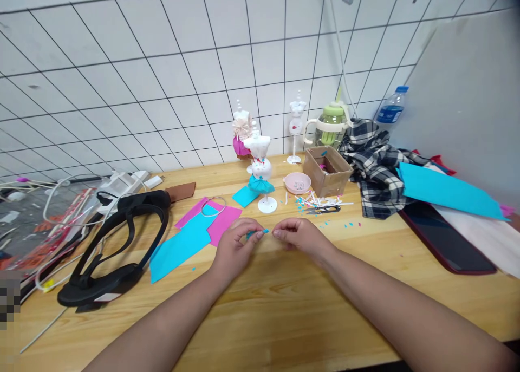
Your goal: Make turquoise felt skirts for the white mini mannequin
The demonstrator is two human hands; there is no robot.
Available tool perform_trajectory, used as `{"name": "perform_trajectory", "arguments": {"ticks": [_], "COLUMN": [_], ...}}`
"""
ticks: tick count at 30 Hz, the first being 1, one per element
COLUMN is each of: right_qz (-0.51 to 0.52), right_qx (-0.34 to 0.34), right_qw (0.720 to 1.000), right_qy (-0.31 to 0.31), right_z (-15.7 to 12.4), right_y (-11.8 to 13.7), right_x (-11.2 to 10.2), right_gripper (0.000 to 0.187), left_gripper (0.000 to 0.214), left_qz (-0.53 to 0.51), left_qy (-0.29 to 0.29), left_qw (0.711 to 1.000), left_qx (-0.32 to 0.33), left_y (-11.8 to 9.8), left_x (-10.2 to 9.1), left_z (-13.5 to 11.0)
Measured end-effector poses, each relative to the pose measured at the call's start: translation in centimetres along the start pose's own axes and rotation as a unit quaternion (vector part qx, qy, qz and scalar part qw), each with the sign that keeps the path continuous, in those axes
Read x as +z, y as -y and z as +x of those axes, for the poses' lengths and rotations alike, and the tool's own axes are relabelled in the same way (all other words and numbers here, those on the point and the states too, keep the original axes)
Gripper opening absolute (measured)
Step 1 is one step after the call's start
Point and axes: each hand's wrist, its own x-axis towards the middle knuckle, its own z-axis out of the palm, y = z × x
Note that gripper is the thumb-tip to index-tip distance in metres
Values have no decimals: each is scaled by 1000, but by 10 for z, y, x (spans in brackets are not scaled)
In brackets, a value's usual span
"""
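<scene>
My left hand (239,241) is closed in a pinch on a small blue paper scrap (266,231) that pokes out past its fingertips. A short gap away, my right hand (298,234) has its thumb and fingers pressed together; whatever they hold is too small to make out. Just beyond both hands a small white dress-form stand (267,204) stands upright, with a blue skirt (260,184) round its lower part and red specks on its body. Blue paper (182,250) and pink paper (227,220) lie flat left of my left hand, with a wire ring (214,214) on top.
Thread snips (325,210) lie near white sticks (314,200), behind my right hand. A pink dish (297,183), a cardboard box (328,171) and a green-lidded jug (331,125) stand behind. A black head strap (122,253) lies left; a phone (447,239) lies right.
</scene>
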Motion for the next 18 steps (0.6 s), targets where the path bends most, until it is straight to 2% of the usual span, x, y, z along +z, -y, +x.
{"name": "perform_trajectory", "arguments": {"ticks": [2,4,6,8,11,14,18], "right_qz": [-61,-132,-212,-296,-398,-472,-527], "right_qx": [-10,-35,-76,-125,-211,-289,-332], "right_qw": [998,991,974,947,892,831,778], "right_qy": [10,10,0,-17,-37,-52,-81], "right_z": [2,5,7,5,-3,-15,-25], "right_y": [0,0,1,1,3,5,4], "right_x": [-6,-11,-14,-13,-6,5,16], "right_gripper": [28,19,11,6,8,11,16], "left_gripper": [11,11,15,16,15,17,14], "left_qz": [66,146,223,277,313,316,259], "left_qy": [19,48,74,90,106,119,115], "left_qw": [995,978,952,930,919,923,957], "left_qx": [66,139,198,224,217,183,66], "left_y": [-4,-7,-9,-11,-12,-12,-10], "left_x": [-2,-4,-4,-3,0,2,3], "left_z": [-1,-2,-3,-4,-5,-5,-3]}}
